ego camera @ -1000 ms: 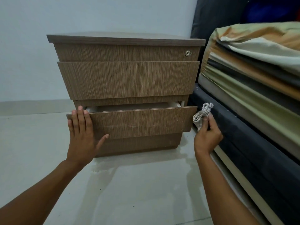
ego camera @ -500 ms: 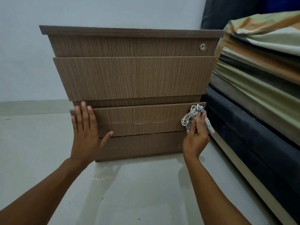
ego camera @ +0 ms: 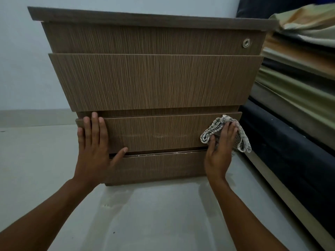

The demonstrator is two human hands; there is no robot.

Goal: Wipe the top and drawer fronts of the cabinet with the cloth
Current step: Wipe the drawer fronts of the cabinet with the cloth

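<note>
A brown wood-grain cabinet (ego camera: 154, 80) stands on the floor in front of me, its top seen edge-on. Its lower drawer front (ego camera: 157, 133) is pushed in and shows pale smudges. My left hand (ego camera: 94, 147) lies flat, fingers spread, on the left end of that drawer front. My right hand (ego camera: 221, 147) presses a checked cloth (ego camera: 212, 129) against the drawer's right end. The cloth bunches out above and to the right of my fingers.
A round lock (ego camera: 246, 42) sits at the top drawer's right. A dark bed base (ego camera: 290, 151) with a striped-sheet mattress (ego camera: 299, 73) stands close on the right. Pale floor tiles (ego camera: 154, 214) lie below, a white wall (ego camera: 20, 60) behind.
The lower drawer, partly open a second ago, is now shut. My right hand brought the cloth from beside the cabinet onto the drawer front. The view has moved closer.
</note>
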